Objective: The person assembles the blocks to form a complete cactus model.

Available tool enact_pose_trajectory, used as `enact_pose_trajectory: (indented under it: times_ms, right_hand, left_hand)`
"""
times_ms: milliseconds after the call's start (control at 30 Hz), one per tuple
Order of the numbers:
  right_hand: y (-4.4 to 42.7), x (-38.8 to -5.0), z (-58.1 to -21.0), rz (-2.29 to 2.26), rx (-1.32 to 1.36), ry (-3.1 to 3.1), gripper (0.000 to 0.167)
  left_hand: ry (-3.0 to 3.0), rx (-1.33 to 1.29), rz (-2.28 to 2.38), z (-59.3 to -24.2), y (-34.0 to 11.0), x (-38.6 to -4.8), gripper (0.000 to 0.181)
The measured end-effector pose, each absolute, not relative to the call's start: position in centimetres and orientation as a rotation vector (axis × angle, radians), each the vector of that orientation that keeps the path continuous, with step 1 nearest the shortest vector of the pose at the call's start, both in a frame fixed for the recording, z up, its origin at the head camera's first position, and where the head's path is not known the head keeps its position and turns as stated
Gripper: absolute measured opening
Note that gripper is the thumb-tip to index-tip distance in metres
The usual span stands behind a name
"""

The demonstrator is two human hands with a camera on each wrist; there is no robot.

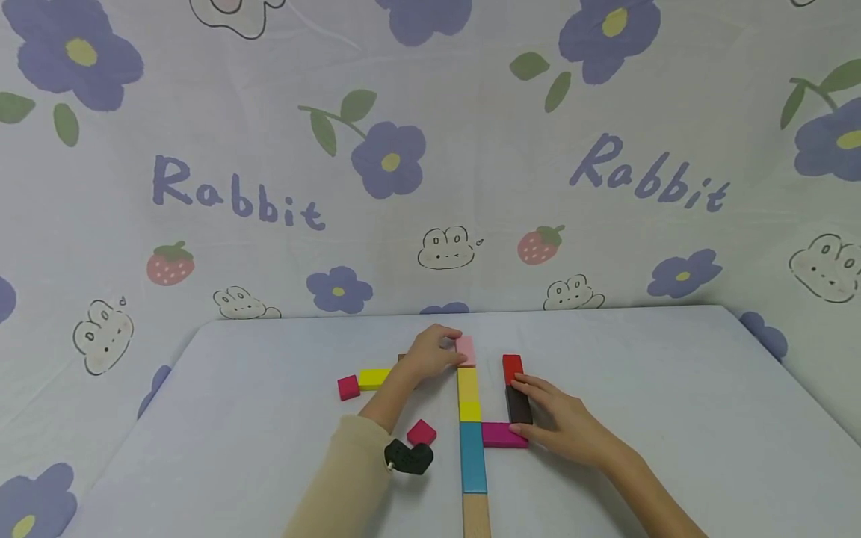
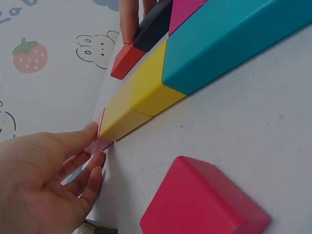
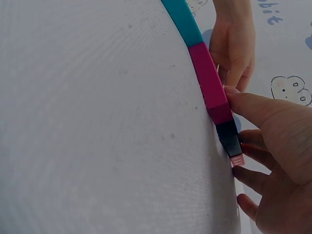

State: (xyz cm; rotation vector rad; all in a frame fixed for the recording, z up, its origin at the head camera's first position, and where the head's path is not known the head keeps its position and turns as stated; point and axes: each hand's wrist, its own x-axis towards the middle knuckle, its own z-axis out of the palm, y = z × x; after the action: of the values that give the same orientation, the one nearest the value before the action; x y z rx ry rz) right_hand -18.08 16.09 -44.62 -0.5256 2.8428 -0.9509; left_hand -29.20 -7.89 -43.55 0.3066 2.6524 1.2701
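My left hand (image 1: pixel 430 354) pinches a pink block (image 1: pixel 466 349) between thumb and fingers at the far end of a straight row. Nearer along that row lie a pale yellow block (image 1: pixel 467 384), a yellow block (image 2: pixel 152 87), a blue block (image 1: pixel 474 463) and a plain wooden block (image 1: pixel 477 517). A magenta block (image 3: pixel 207 73) juts rightward from the blue one. Beyond its outer end lie a black block (image 1: pixel 519 407) and a red block (image 1: pixel 513 366), end to end. My right hand (image 1: pixel 568 422) rests its thumb on the magenta block, its extended fingers touching the black-and-red pair.
Left of the row a crimson block (image 1: pixel 421 433) lies loose near the left wrist. Farther left are another crimson block (image 1: pixel 348 387) and a yellow block (image 1: pixel 374 379), with a brown block (image 1: pixel 401 357) partly hidden behind the left hand. A patterned cloth (image 1: pixel 444 187) hangs behind the white table (image 1: pixel 235 433).
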Motion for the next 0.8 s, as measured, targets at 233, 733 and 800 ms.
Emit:
enact_pose_trajectory:
  times_ms: [233,733,800]
  right_hand:
    - [16.08,-18.01,-44.51,-0.966,-0.521,2.831,0.073]
    - [16.06,-18.01,-44.55,-0.966,-0.53,2.831,0.074]
    - [16.09,-18.03,-44.58,-0.97,-0.535,2.832,0.073]
  left_hand:
    - [2.632,0.319,1.276,-43.44,-8.15,-29.1,0.045]
    - [2.596,0.361,1.291,-43.56,-8.3,-29.27,0.045]
    - [2.594,0.358,1.293,-43.55,-8.3,-29.31,0.045]
